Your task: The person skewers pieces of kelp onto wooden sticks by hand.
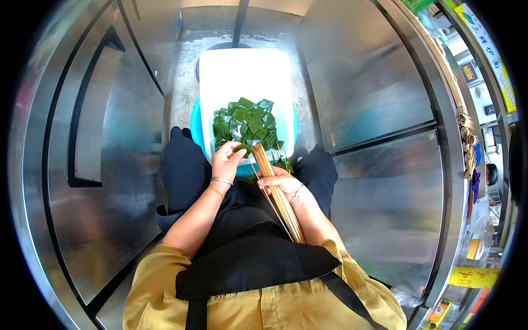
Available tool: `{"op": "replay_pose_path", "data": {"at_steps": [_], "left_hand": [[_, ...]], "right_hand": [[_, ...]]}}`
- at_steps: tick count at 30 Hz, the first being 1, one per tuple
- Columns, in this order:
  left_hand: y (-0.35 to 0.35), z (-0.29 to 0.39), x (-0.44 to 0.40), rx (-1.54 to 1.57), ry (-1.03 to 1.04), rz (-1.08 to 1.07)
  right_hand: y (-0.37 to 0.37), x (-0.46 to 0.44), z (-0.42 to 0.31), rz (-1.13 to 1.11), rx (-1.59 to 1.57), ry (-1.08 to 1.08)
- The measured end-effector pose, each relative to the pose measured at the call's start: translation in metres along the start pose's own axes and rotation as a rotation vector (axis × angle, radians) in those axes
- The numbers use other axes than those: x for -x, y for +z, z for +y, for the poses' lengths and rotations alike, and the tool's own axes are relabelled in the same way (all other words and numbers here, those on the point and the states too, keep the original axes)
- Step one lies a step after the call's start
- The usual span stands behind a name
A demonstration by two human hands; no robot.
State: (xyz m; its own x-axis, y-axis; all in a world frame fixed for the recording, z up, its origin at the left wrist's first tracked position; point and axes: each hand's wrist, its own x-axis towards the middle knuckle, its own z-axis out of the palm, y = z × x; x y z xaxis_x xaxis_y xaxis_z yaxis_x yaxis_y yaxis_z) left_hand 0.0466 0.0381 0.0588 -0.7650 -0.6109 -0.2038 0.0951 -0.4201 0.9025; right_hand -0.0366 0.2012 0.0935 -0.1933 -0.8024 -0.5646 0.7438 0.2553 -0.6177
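Note:
A heap of dark green, glossy cut pieces point(250, 122) lies in the near part of a white tray point(245, 71). At the tray's near edge my left hand point(226, 159) pinches one green piece point(242, 148) between thumb and fingers. My right hand point(279, 182) is wrapped round a bundle of long thin sticks point(283, 206), which slants down toward my right forearm. A few sticks stand slightly apart from the bundle. More green shows just beyond my right hand, partly hidden by the sticks.
Under the tray is a turquoise basin point(196, 129). Steel cabinet doors rise on the left point(121, 137) and right point(385, 203). My dark-clad knees flank the basin. Shelves with packages point(476, 278) stand at the far right.

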Motion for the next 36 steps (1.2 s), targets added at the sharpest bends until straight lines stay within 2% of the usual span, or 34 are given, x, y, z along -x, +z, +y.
{"op": "replay_pose_path", "data": {"at_steps": [3, 5, 6, 11, 17, 18, 20, 21, 24, 32, 34, 35, 36], "left_hand": [[0.0, 0.004, 0.001, -0.093, 0.049, -0.077], [0.001, 0.005, 0.003, -0.348, 0.227, -0.231], [0.002, 0.008, 0.005, -0.348, 0.227, -0.232], [0.006, 0.012, 0.008, -0.248, 0.11, -0.155], [0.015, 0.017, 0.009, -0.144, 0.118, 0.021], [0.013, 0.018, 0.008, -0.143, 0.117, 0.021], [0.007, 0.019, 0.007, -0.181, -0.034, -0.068], [0.007, 0.016, 0.005, -0.087, -0.065, -0.055], [-0.001, 0.013, 0.0, -0.109, -0.183, -0.013], [-0.002, 0.003, -0.003, -0.161, -0.062, -0.014], [-0.005, 0.007, -0.003, -0.171, -0.192, -0.06], [-0.006, 0.007, -0.003, -0.171, -0.192, -0.062], [-0.006, 0.008, -0.004, -0.073, -0.275, -0.065]], "right_hand": [[-0.002, 0.0, 0.002, -0.001, 0.019, -0.031], [-0.004, -0.001, 0.003, -0.01, 0.012, -0.036], [-0.005, -0.001, 0.003, -0.019, 0.006, -0.04], [-0.007, -0.001, 0.004, -0.005, 0.011, -0.039], [-0.006, -0.001, 0.004, -0.013, 0.01, -0.039], [-0.007, -0.001, 0.005, -0.017, 0.004, -0.034], [-0.009, -0.003, 0.005, -0.026, 0.013, -0.033], [-0.008, -0.003, 0.004, -0.036, 0.02, -0.034], [-0.006, -0.003, 0.004, -0.034, 0.014, -0.019], [-0.004, -0.004, 0.003, -0.046, 0.026, -0.003], [-0.005, -0.005, 0.004, -0.038, 0.035, -0.006], [-0.005, -0.005, 0.004, -0.044, 0.026, -0.006], [-0.004, -0.004, 0.003, -0.051, 0.017, -0.006]]}}
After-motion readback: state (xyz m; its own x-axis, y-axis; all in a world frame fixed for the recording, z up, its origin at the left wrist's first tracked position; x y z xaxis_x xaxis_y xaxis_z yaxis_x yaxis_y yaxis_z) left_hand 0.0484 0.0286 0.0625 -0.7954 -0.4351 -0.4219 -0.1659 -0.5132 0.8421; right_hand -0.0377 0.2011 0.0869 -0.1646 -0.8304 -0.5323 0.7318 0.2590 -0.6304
